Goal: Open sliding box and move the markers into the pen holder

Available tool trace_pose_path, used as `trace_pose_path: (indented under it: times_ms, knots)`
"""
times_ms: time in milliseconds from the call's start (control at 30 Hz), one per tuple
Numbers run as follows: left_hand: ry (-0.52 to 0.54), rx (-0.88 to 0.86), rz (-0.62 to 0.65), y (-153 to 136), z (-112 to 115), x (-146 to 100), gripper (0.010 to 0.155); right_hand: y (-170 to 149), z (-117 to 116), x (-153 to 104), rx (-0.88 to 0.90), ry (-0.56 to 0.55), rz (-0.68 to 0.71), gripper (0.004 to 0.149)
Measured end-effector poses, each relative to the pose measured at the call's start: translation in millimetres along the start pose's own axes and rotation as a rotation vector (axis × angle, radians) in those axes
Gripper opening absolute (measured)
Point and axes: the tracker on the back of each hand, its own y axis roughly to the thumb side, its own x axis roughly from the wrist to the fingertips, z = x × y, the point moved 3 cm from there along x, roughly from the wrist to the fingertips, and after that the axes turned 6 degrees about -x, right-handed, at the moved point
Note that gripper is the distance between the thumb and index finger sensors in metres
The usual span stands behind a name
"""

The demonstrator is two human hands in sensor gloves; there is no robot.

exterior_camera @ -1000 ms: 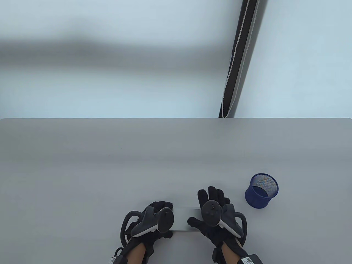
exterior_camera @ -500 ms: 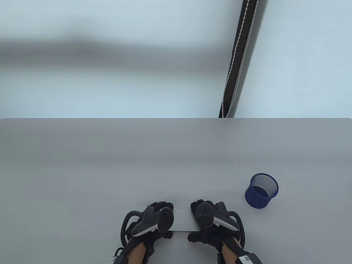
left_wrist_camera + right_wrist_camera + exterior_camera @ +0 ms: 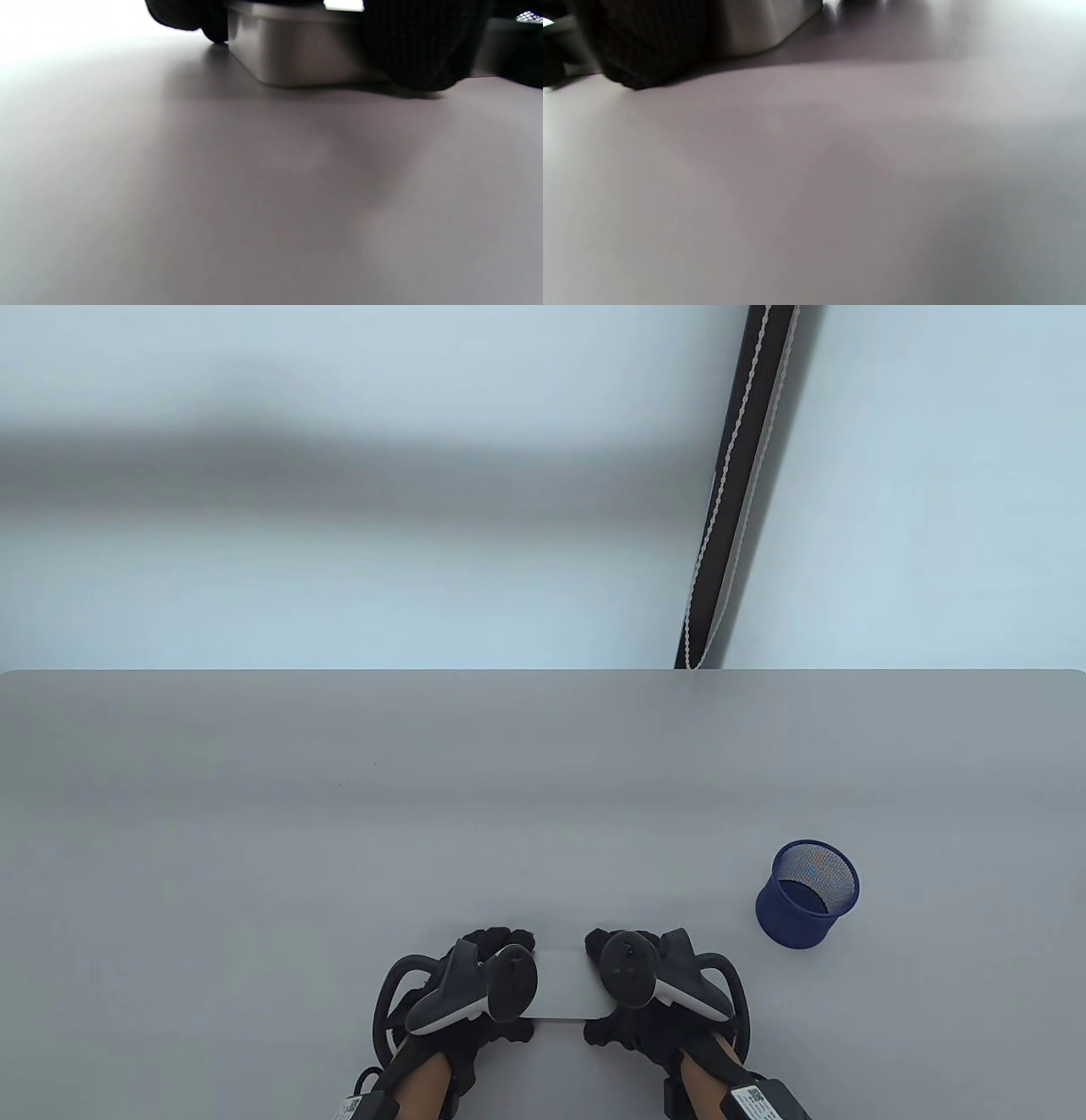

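A flat grey sliding box lies near the table's front edge, its lid closed. My left hand grips its left end, fingers curled over the far side and thumb on the near side. My right hand grips the right end the same way. The left wrist view shows the box's grey corner between dark gloved fingers. In the right wrist view a gloved finger presses against the box's side. A blue mesh pen holder stands upright to the right. No markers are visible.
The grey table stretches far back behind the box. A black post with a white cord rises behind the table's far edge, right of centre.
My right hand, which lay flat with spread fingers over the box's right end, has curled down and closed around that end. The left hand has held its grip.
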Motion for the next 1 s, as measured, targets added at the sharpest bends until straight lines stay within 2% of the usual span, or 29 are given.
trace_pose_path:
  times_ms: [567,1000]
  knots:
    - [-0.006,0.145,-0.030,1.3,-5.5,-0.8,0.076,-2.0,-0.1,1.9,0.003,0.012,-0.006,0.068]
    - [-0.044,0.143,-0.029,-3.8,-2.3,-4.9,0.078,-3.1,-0.4,2.0,0.003,0.016,-0.008,0.069]
